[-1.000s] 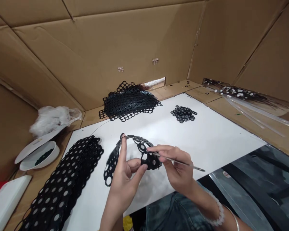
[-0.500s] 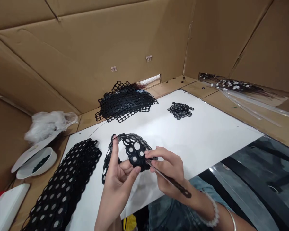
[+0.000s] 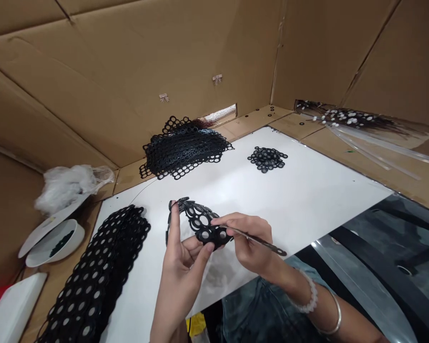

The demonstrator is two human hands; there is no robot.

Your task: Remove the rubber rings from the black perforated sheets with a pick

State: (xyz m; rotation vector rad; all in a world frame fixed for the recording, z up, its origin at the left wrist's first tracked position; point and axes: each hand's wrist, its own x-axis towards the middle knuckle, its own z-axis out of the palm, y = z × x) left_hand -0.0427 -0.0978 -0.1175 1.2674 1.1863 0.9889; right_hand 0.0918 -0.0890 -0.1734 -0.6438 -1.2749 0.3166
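Observation:
My left hand grips a strip of linked black rings between thumb and fingers, with the index finger raised against its upper loop. The strip curves above the white board, and part of it is hidden behind my fingers. My right hand pinches a slim dark metal tool with a hole in its rear end. Its working tip is hidden at the strip's right edge, so its exact kind does not show. The right fingertips touch the rings there.
A small heap of loose black rings lies on the white board. Finished-looking ring mesh is stacked at the back, and a long ring panel lies at left. A white bowl and plastic bag stand beside it.
The tool has swung to a flatter angle as my right hand rose a little. The held strip has tilted, showing a different face, and my left hand has shifted slightly right.

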